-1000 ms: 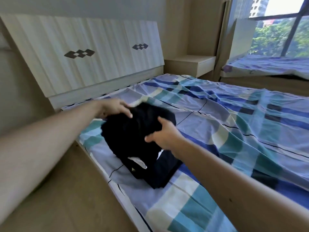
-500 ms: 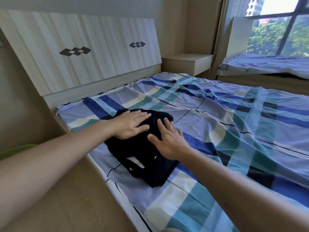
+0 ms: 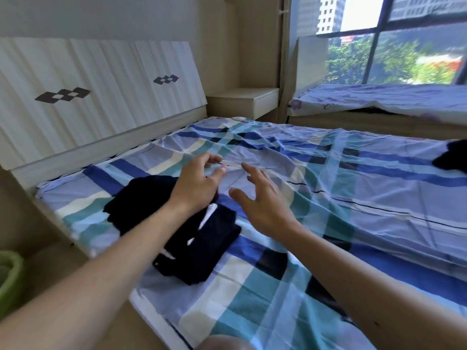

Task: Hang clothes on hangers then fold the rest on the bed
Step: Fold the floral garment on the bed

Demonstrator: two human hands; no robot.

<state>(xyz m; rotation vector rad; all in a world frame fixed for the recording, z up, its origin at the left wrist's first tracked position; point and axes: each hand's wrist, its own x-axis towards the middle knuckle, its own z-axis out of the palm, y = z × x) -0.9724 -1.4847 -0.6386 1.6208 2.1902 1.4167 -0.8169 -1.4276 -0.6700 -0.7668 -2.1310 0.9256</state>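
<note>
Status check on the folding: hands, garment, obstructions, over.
Left hand open, empty. Right hand open, fingers spread. Folded dark garment on the bed below left wrist. Nothing blocking; more dark cloth far right.

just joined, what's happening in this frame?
A person is folding clothes on the plaid-sheeted bed. A folded dark garment lies near its corner by the headboard. The left hand and right hand hover above the bed, fingers relaxed, gripping nothing. Another dark garment lies at the far right edge of view.
</note>
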